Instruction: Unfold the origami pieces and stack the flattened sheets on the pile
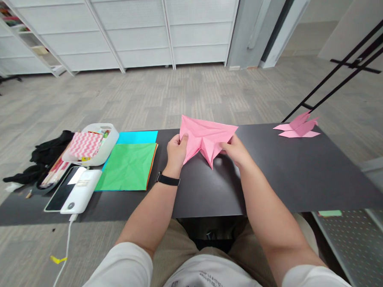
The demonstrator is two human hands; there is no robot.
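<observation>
A creased sheet of pink origami paper (207,134) is held up over the dark table, partly folded, with a pointed fold hanging down at its near side. My left hand (177,152) pinches its left edge, thumb on top. On the other side, my right hand (236,150) grips the right edge, also with the thumb showing; the fingers behind the paper are hidden. Two folded pink paper pieces with pointed ends, like birds (300,127), rest at the table's far right. To the left of my left hand lies a stack of coloured paper (128,167), green on top.
A white basket (110,150) holding a pink zigzag-patterned item stands at the left, beside black cloth (52,148). Nearer are a tablet-like device (61,195) and a white power bank (84,189) with a cable (68,244). The table's front edge (211,215) runs before my lap.
</observation>
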